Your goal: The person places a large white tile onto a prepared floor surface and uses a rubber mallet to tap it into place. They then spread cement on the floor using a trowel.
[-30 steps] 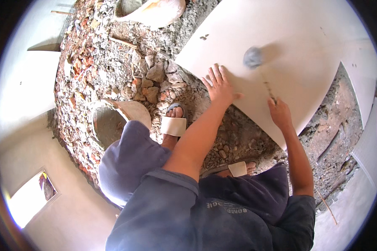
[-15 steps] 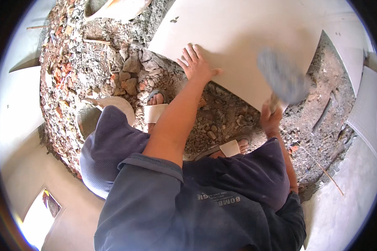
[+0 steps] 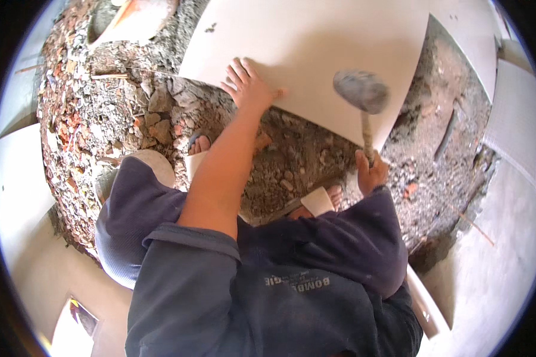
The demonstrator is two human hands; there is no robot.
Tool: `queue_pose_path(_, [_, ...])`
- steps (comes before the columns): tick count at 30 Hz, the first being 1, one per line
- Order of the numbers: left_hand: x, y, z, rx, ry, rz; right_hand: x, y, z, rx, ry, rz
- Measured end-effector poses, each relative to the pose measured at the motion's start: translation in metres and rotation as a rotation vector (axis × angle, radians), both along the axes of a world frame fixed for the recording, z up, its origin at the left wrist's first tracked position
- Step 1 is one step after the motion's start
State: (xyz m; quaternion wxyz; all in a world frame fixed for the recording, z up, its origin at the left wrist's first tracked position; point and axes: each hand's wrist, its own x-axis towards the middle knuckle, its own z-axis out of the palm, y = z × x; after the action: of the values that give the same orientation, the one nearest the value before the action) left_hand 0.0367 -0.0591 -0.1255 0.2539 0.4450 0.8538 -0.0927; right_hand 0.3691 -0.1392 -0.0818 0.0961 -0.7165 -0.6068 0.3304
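Observation:
A large cream floor tile lies in front of me on the rubble bed. My left hand rests flat on its near left edge, fingers spread. In my right hand is the handle of a mallet, with fingers wrapped round it. The mallet's dark grey rounded head is over the right part of the tile, somewhat blurred; whether it touches the surface I cannot tell. A thin string runs up to the tile's left corner.
Broken stone and brick rubble spreads to the left. A bucket stands by my left knee, and a basin-like container sits at the far left. More tiles lie at the right, past a strip of bare mortar bed holding a dark stick.
The mallet has swung left and its handle now stands straighter, with my right hand turned along with it. My left hand stays on the tile. The whole view has shifted slightly.

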Motion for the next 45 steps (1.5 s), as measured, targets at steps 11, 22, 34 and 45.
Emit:
queue_pose_path(11, [0.001,0.002,0.007,-0.045,-0.016,-0.013,0.025,-0.037,0.003,0.104,-0.069,-0.007])
queue_pose_path(22, [0.001,0.0,0.001,0.006,-0.005,-0.015,0.024,-0.035,0.025,-0.368,-0.159,-0.139])
queue_pose_path(34, [0.0,0.001,-0.001,-0.035,0.042,-0.022,0.067,-0.042,0.009,0.028,0.001,-0.243])
queue_pose_path(45, [0.0,-0.007,-0.003,-0.018,0.032,-0.082,0.024,0.014,0.013,-0.1,-0.144,0.015])
